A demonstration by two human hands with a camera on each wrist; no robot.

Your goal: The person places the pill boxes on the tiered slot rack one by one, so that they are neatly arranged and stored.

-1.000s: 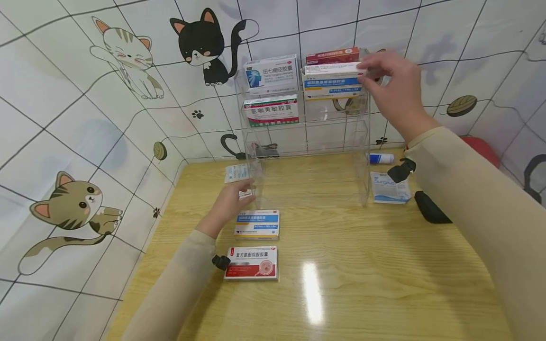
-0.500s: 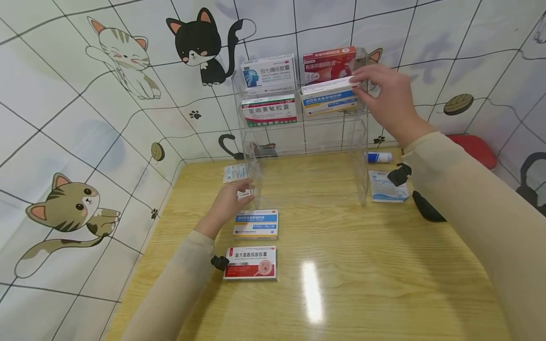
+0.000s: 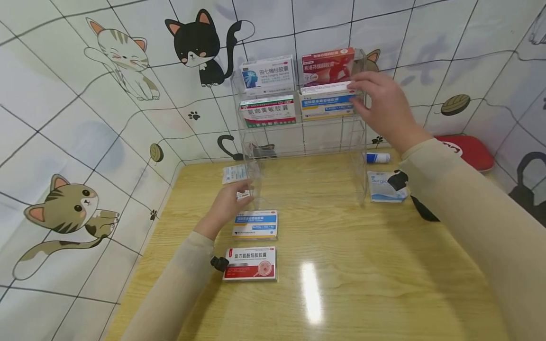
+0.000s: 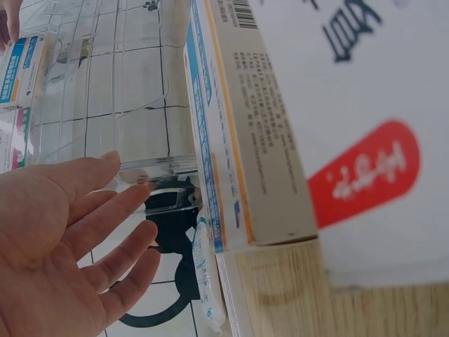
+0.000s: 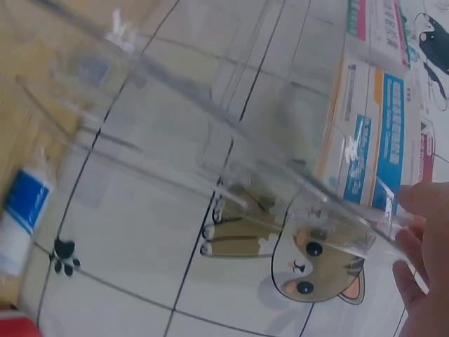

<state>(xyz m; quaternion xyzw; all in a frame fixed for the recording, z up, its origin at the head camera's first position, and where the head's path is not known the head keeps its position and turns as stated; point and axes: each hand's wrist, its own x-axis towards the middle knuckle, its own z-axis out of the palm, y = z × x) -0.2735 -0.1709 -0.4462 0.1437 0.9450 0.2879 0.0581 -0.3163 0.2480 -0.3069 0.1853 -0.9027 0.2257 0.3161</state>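
Two hands work at the rack. The right hand (image 3: 377,102) pinches a blue-and-white box (image 3: 327,100) by its end, seated in the second tier of the clear rack (image 3: 362,156). The left hand (image 3: 228,203), fingers straight, braces the rack's lower corner. Risk: a hard push could tip the light rack or dislodge the red box (image 3: 327,66) above.

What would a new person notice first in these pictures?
The eye goes first to the clear acrylic rack at the back of the wooden table, where the right hand holds a blue and white medicine box in the right slot of the second tier. The left hand rests open against the rack's lower left corner, and two more boxes lie flat on the table beside it.
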